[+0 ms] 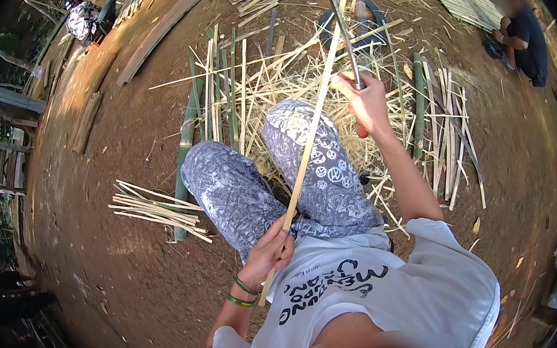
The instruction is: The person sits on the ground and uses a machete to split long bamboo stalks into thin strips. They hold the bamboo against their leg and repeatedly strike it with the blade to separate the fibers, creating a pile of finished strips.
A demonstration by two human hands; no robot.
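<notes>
My left hand is closed around the lower part of a long, pale bamboo strip. The strip slants up and away across my lap, its far end beyond my knees. In my right hand is a long knife, its narrow blade pointing away from me and crossing near the strip's upper part. The end of its brown handle shows below my fist. My right thumb lies close to the strip; whether it touches cannot be made out. Thin bamboo shavings are heaped on the ground around my knees.
A bundle of split strips lies at the left, more strips at the right. Green bamboo poles flank the pile. A black round-rimmed thing stands ahead. Two other people crouch farther off, one at the far right.
</notes>
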